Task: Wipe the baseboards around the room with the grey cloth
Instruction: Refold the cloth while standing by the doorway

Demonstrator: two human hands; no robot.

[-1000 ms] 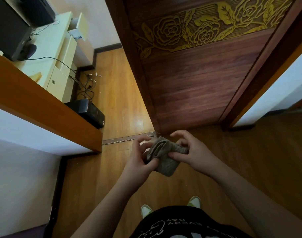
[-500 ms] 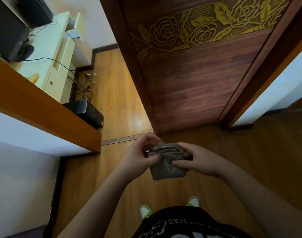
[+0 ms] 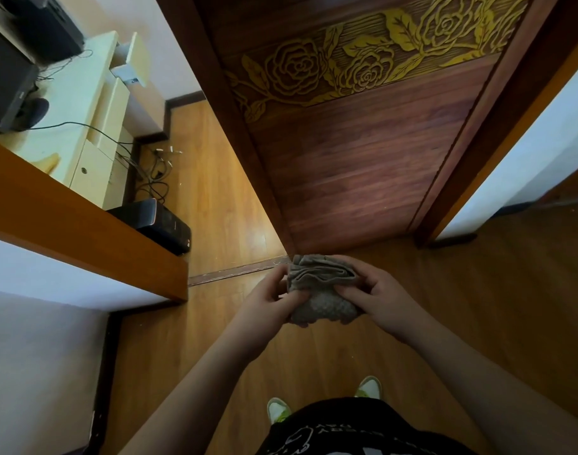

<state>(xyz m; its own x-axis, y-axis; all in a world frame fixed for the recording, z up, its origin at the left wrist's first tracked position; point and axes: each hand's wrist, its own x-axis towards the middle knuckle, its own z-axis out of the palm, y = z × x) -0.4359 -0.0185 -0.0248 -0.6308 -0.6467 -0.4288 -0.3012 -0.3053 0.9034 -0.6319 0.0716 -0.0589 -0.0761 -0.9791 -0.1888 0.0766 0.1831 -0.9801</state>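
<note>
Both hands hold folded grey cloth [image 3: 320, 292] at waist height above wood floor [image 3: 478, 307], before carved door [image 3: 363, 152]. Left hand [image 3: 268, 303] pinches cloth's left edge, thumb over fingers. Right hand [image 3: 383, 298] grips right side, fingers curled round. Dark baseboard [image 3: 108, 362] runs along left wall, well apart from cloth.

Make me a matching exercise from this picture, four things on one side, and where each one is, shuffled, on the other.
Things:
1 grey cloth
2 black box
3 gold rose carving
4 shoes

Places:
A on the wooden door
B bottom of view, on the floor
C held between the left hand and right hand
D on the floor beside the cream cabinet

Pairs: 1-C, 2-D, 3-A, 4-B
</note>
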